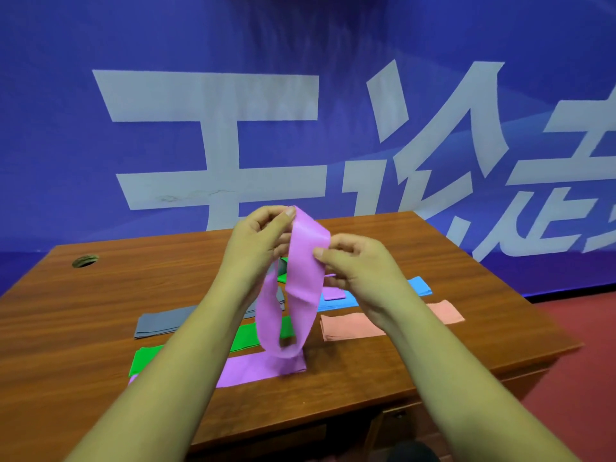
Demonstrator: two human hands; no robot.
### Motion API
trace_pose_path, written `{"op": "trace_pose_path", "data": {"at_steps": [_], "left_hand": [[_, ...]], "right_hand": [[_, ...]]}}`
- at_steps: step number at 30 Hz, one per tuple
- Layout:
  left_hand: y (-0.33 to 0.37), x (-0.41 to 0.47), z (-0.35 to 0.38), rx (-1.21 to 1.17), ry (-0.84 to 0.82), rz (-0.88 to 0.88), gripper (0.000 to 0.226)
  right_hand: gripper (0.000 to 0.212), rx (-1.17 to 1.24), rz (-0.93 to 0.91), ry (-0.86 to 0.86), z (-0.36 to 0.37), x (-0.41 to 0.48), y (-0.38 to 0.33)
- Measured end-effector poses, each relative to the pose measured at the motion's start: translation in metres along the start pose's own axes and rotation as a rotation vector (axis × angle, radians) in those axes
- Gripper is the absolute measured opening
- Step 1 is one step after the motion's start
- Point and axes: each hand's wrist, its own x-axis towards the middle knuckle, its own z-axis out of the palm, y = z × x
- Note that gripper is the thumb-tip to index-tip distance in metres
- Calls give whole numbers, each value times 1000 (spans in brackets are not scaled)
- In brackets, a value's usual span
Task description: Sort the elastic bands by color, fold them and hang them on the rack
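A purple elastic band [301,278] hangs as a loop above the wooden table [100,295]. My left hand [260,241] pinches its top edge, and my right hand [356,265] pinches the same top fold from the right. Under the loop a second purple band [253,368] lies flat. Beside it lie a green band [150,358], a grey band [160,323], a pink band [350,326] and a blue band [420,285]. My arms hide parts of these bands. No rack is in view.
The table has a round cable hole [85,261] at its far left corner. A blue banner [300,128] with large white characters stands right behind the table. Red floor [573,378] shows to the right of the table's edge.
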Motion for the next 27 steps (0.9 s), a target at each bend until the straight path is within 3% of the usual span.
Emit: {"op": "trace_pose_path", "data": {"at_steps": [3,8,13,20,23,27], "left_hand": [[-6,-8,-8,43,-223,-114,25],[-14,-29,-16,241,-393,-23,16],[-17,-32,-12,235,-298,29,10],[-10,-16,-6,85,-30,39,19],[-10,-10,-12,99,29,46,18],[-12,-6,-15,63,69,33,17]], "right_hand": [[17,116,-29,89,-1,8,-7],[14,198,10,175,-5,15,-20],[9,276,51,178,-9,16,-18],[32,97,161,-174,-11,-1,10],[18,16,107,-220,-5,-7,20],[9,4,46,-159,4,-6,28]]}}
